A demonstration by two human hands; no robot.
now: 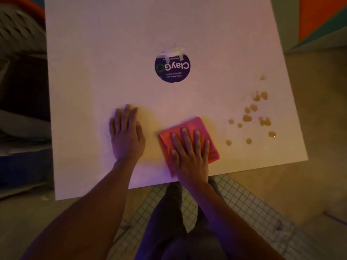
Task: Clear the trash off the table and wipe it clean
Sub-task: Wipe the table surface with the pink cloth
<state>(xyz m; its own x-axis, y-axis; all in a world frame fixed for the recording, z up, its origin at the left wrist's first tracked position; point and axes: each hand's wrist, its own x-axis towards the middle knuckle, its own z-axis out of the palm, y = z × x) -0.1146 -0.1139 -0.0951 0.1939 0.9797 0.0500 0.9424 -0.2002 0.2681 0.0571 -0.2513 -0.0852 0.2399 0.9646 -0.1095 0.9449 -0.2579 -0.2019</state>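
A white square table (116, 44) fills the view. My right hand (190, 154) presses flat, fingers spread, on a folded pink cloth (197, 126) near the table's front edge. To the left of the cloth, my left hand (126, 136) rests flat on the bare tabletop, fingers straight. Several brownish liquid drops (251, 117) are scattered over the table's right side, to the right of the cloth and apart from it.
A round dark blue sticker (172, 69) with white lettering sits at the table's middle, with torn white paper at its top. A seat with dark cushions (20, 102) stands at the left. Below the front edge are my legs and a tiled floor (244, 199).
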